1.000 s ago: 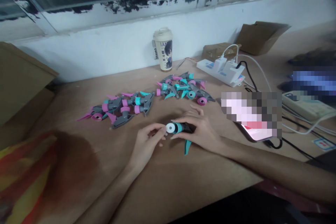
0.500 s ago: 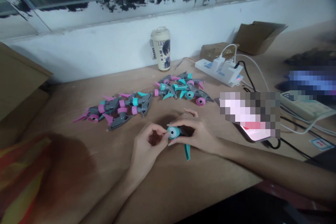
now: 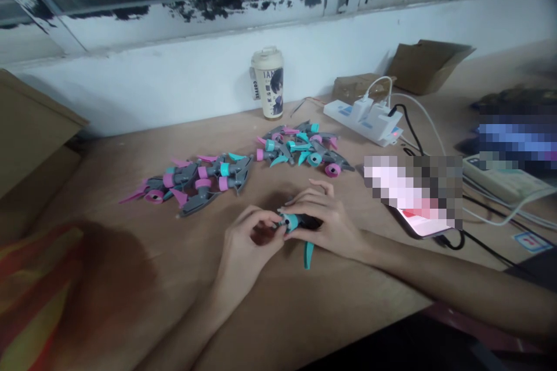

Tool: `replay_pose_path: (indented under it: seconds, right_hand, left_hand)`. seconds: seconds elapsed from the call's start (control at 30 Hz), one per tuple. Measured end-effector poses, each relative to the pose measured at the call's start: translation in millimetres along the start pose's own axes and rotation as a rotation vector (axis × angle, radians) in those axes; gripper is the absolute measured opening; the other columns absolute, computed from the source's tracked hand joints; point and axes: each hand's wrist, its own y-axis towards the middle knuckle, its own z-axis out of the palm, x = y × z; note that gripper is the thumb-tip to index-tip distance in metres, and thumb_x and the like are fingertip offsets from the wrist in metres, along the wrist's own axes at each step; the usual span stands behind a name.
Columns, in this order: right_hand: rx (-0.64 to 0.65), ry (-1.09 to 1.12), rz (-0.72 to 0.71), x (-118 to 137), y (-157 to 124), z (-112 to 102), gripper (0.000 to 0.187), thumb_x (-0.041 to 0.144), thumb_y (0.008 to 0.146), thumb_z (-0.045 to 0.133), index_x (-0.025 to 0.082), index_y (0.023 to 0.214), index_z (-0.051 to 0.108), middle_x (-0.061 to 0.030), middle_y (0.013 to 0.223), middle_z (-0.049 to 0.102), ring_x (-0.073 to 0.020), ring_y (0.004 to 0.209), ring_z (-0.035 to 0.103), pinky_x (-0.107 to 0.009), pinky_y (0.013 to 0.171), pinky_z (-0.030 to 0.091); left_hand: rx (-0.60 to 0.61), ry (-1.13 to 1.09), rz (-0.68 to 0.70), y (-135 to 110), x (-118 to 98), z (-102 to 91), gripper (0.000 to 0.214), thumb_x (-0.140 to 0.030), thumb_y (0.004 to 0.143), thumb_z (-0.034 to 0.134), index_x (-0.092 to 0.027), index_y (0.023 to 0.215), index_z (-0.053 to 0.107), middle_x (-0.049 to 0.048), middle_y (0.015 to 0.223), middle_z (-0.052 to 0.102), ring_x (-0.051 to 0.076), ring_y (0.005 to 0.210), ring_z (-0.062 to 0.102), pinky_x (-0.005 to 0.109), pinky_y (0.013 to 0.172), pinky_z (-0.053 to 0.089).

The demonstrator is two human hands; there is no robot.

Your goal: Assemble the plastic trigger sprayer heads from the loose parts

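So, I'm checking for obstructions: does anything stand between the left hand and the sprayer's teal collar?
Nothing visible does: the left hand has its fingertips at the teal collar, while the right hand holds the trigger sprayer.

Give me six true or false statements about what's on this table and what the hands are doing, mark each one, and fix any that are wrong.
1. The right hand holds a spray head, and the left hand has its fingertips at the collar. True.
2. The collar on that spray head is pink. False: it is teal.
3. The lidded cup stands upright beyond the loose spray heads. True.
4. The loose spray heads all have pink collars. False: some have teal ones.
5. The phone lies to the right of both hands, nearer than the power strip. True.
6. The power strip has nothing plugged into it. False: white plugs sit in it.
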Motion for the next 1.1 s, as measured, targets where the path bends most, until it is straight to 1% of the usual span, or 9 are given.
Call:
replay_pose_path:
  seconds: [0.17, 0.4, 0.53, 0.67, 0.8, 0.9, 1.0, 1.1]
  right_hand:
    - [0.001, -0.03, -0.031, -0.5, -1.2, 0.7, 0.025, 0.041, 0.08, 0.062, 0.023, 0.097, 0.065, -0.0011, 0.088, 0.071, -0.0157, 0.087, 0.063, -0.042, 0.099, 0.025]
    - [0.018, -0.05, -0.053, -3.1, -2.4, 2.1, 0.021, 0.037, 0.079, 0.064, 0.024, 0.095, 0.065, 0.0007, 0.088, 0.071, -0.0154, 0.087, 0.063, -0.041, 0.1, 0.025]
    - [0.01, -0.057, -0.043, -2.1, -3.1, 2.2, 0.021, 0.036, 0.08, 0.064, 0.024, 0.097, 0.065, 0.0006, 0.088, 0.071, -0.0158, 0.088, 0.063, -0.042, 0.101, 0.024]
    - [0.013, -0.06, -0.024, 1.2, -1.8, 0.9, 0.022, 0.036, 0.08, 0.064, 0.023, 0.098, 0.064, 0.0004, 0.089, 0.071, -0.0155, 0.088, 0.064, -0.042, 0.1, 0.024]
    - [-0.014, -0.065, -0.009, 2.8, -0.2, -0.7, 0.023, 0.039, 0.08, 0.063, 0.023, 0.098, 0.064, -0.001, 0.09, 0.071, -0.0154, 0.086, 0.064, -0.043, 0.099, 0.026]
    - [-0.025, -0.051, -0.013, 2.9, -0.8, -1.0, 0.025, 0.041, 0.079, 0.063, 0.023, 0.097, 0.064, -0.0018, 0.09, 0.072, -0.0157, 0.084, 0.064, -0.044, 0.098, 0.027]
    - [-0.029, -0.034, -0.021, 3.0, -1.8, -0.7, 0.027, 0.042, 0.077, 0.066, 0.023, 0.096, 0.064, -0.0018, 0.09, 0.072, -0.0162, 0.084, 0.065, -0.044, 0.098, 0.028]
    - [-0.032, -0.031, -0.009, 3.1, -2.0, -0.9, 0.028, 0.041, 0.075, 0.067, 0.023, 0.096, 0.064, -0.0014, 0.09, 0.072, -0.0161, 0.085, 0.065, -0.044, 0.098, 0.028]
  left_hand:
    - [-0.042, -0.002, -0.006, -1.3, -3.6, 1.8, 0.005, -0.018, 0.074, 0.062, -0.018, 0.077, 0.065, -0.0003, 0.074, 0.056, 0.009, 0.062, 0.055, 0.017, 0.05, 0.042]
    - [-0.052, 0.0, -0.029, -1.6, -3.1, 5.1, 0.002, -0.019, 0.073, 0.063, -0.018, 0.074, 0.064, -0.0015, 0.068, 0.053, 0.009, 0.059, 0.052, 0.019, 0.052, 0.042]
    - [-0.029, -0.002, -0.064, -3.4, -6.4, 5.7, 0.005, -0.021, 0.075, 0.062, -0.017, 0.072, 0.063, -0.002, 0.066, 0.052, 0.009, 0.058, 0.05, 0.02, 0.053, 0.041]
    - [0.038, -0.085, -0.095, -8.2, -11.0, 5.0, 0.018, -0.029, 0.083, 0.055, -0.016, 0.072, 0.062, -0.001, 0.068, 0.05, 0.009, 0.057, 0.05, 0.02, 0.051, 0.041]
    - [0.054, -0.125, -0.074, -14.2, -14.3, 4.4, 0.022, -0.034, 0.088, 0.048, -0.018, 0.084, 0.063, 0.0012, 0.08, 0.052, 0.009, 0.061, 0.053, 0.021, 0.052, 0.044]
    - [0.027, -0.127, -0.049, -15.9, -13.4, 4.7, 0.019, -0.033, 0.089, 0.047, -0.02, 0.092, 0.061, 0.0007, 0.08, 0.053, 0.009, 0.062, 0.054, 0.021, 0.053, 0.044]
    - [0.0, -0.105, -0.021, -14.6, -11.5, 4.1, 0.017, -0.032, 0.09, 0.047, -0.02, 0.095, 0.059, -0.0002, 0.078, 0.053, 0.009, 0.062, 0.054, 0.02, 0.054, 0.044]
    - [-0.013, -0.019, 0.038, -12.6, -11.2, 1.5, 0.015, -0.028, 0.089, 0.049, -0.019, 0.091, 0.061, -0.0002, 0.077, 0.052, 0.008, 0.061, 0.051, 0.02, 0.053, 0.042]
